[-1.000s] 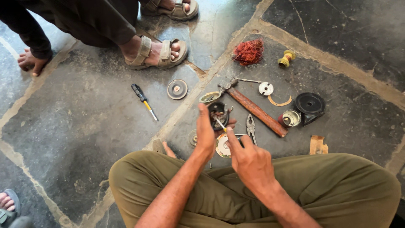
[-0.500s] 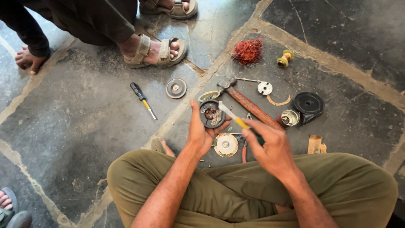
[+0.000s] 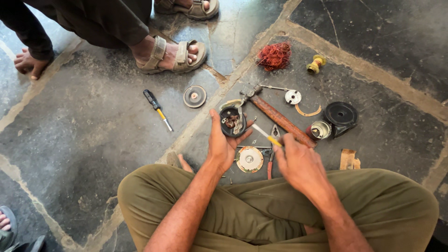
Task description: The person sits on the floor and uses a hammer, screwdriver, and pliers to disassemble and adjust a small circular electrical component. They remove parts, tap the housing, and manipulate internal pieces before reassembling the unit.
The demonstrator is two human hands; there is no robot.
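I sit cross-legged on a stone floor. My left hand [image 3: 223,144] holds up a small round black motor part [image 3: 232,121] with metal bits inside it. My right hand [image 3: 298,161] grips a thin yellow-handled screwdriver [image 3: 267,136], its tip pointing toward the black part but stopping short of it. Below my hands, on the floor, lie a round pale disc [image 3: 249,159] and a pair of red-handled pliers [image 3: 272,150].
On the floor lie a wooden-handled hammer [image 3: 275,115], a black screwdriver [image 3: 157,109], a grey pulley disc [image 3: 194,96], a red copper-wire tangle [image 3: 274,56], a yellow spool [image 3: 316,64], a black round cover [image 3: 341,115], a metal cup [image 3: 319,130]. Another person's sandalled feet [image 3: 175,54] stand ahead.
My left hand has lifted the black part off the floor and turned it toward me. My right hand drew back to the right with the screwdriver.
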